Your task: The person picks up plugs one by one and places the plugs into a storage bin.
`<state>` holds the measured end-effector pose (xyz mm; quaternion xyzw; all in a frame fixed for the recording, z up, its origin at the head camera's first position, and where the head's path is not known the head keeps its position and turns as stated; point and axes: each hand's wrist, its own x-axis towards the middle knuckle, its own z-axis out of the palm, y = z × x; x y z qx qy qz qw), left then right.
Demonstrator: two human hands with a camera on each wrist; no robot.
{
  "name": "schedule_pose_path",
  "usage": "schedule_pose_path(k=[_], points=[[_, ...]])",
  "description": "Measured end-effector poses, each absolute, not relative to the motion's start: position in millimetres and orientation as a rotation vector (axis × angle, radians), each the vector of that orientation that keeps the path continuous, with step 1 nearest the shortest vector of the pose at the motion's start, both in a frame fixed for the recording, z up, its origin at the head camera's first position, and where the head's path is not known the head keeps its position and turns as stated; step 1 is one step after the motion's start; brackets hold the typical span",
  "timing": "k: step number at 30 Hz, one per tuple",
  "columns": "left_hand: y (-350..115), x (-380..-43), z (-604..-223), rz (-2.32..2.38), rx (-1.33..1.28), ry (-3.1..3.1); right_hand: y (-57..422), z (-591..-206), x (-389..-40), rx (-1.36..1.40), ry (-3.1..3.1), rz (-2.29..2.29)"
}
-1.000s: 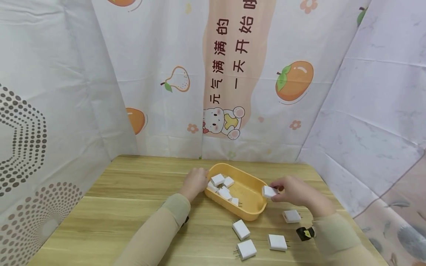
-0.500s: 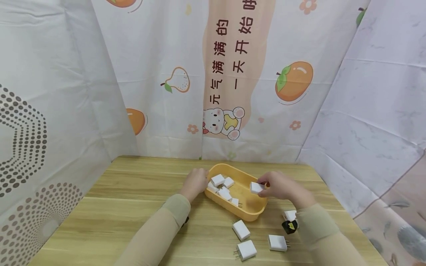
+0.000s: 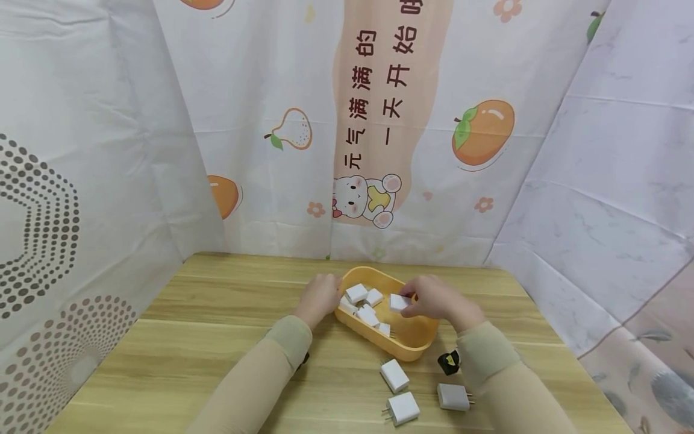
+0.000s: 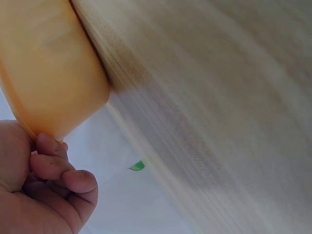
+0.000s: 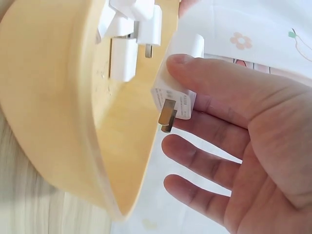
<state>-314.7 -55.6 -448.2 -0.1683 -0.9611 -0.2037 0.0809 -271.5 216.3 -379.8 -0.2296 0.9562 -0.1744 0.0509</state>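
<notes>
A yellow oval plastic basket [image 3: 417, 355] stands on the wooden table, with several white plug chargers [image 3: 366, 316] heaped at its left end. My left hand [image 3: 320, 294] pinches the basket's left rim between thumb and finger, as the left wrist view shows. Over the basket's inside, my right hand [image 3: 434, 296] holds one white charger [image 3: 400, 302] between thumb and forefinger. In the right wrist view, this charger's two metal prongs [image 5: 167, 115] point back toward the palm side, and the remaining fingers are spread away from it.
In front of the basket three more chargers lie on the table: one white charger [image 3: 394, 375], a second charger [image 3: 403, 408] nearer me, and a third charger [image 3: 454, 397] beside the right sleeve. A printed curtain [image 3: 271, 181] hangs behind the table's back edge.
My right hand has carried its charger leftward from the basket's right rim to above the middle of the basket. The left hand keeps its grip on the rim. My right sleeve now covers one table charger.
</notes>
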Motion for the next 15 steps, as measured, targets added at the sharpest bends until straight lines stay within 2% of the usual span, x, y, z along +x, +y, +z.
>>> schedule_pose_path(k=[15], points=[[-54.7, -313.0, -446.1, -0.627, -0.486, -2.883, 205.5, -389.8, -276.8, -0.737, 2.936, -0.438]])
